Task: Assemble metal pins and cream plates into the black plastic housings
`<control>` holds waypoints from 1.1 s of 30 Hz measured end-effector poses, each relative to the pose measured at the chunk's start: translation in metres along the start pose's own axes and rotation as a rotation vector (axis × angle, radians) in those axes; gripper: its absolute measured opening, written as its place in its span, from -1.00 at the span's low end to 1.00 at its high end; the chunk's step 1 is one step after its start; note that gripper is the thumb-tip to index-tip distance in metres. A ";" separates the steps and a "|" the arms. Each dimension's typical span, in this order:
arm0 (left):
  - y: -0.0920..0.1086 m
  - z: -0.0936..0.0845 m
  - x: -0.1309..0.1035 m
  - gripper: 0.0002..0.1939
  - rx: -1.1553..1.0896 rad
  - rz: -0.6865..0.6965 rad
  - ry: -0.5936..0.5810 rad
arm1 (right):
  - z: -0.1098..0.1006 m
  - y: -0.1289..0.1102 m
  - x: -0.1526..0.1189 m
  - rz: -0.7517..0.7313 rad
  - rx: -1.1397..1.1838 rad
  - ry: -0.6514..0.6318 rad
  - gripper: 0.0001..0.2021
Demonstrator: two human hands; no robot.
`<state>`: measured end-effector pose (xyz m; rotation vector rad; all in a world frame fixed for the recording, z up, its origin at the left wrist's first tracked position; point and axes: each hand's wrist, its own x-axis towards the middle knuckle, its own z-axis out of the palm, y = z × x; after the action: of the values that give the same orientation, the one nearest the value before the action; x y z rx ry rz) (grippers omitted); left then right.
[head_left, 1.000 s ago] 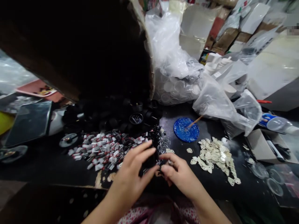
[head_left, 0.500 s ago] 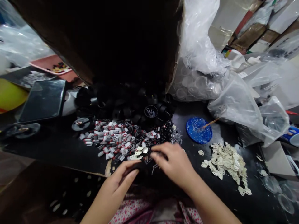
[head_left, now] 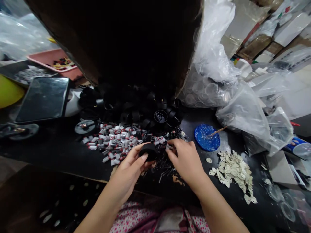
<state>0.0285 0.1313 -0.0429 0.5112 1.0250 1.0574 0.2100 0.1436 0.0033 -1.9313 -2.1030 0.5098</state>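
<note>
My left hand (head_left: 131, 166) grips a round black part (head_left: 148, 152) between thumb and fingers, over the near side of the parts. My right hand (head_left: 184, 158) is just right of it, thumb and fingertips pinched at the small dark pieces; what lies between them is too small to make out. Left of the hands spreads a heap of small grey and white sleeves with red rings (head_left: 119, 139). Thin black pieces (head_left: 165, 168) lie between the hands. Behind them are many black round housings (head_left: 136, 115), one holding small pieces (head_left: 160, 116).
A blue lid (head_left: 207, 137) with a thin stick stands right of the hands, near a pile of cream plates (head_left: 236, 173). Plastic bags (head_left: 247, 110) crowd the back right. A large dark box (head_left: 116, 42) rises behind. At left are a black tray (head_left: 43, 99) and pink basket (head_left: 52, 58).
My left hand has risen, bringing the black round part into clearer view. My right hand has moved slightly up and right. The cream plates seen near my left fingers are now hidden. The view has shifted slightly.
</note>
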 end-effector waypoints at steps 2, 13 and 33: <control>-0.002 0.001 -0.008 -0.73 -0.005 0.024 0.046 | -0.002 -0.001 -0.011 0.015 0.101 -0.023 -0.85; -0.025 -0.008 -0.038 -0.72 0.056 0.001 0.027 | 0.004 -0.016 -0.043 0.016 0.483 -0.197 -0.69; -0.020 0.020 -0.017 -0.83 -0.285 0.040 0.089 | 0.007 0.004 -0.016 -0.117 0.109 -0.006 -0.88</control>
<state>0.0535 0.1096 -0.0419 0.2549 0.9250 1.2476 0.2126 0.1270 -0.0035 -1.7391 -2.1294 0.5926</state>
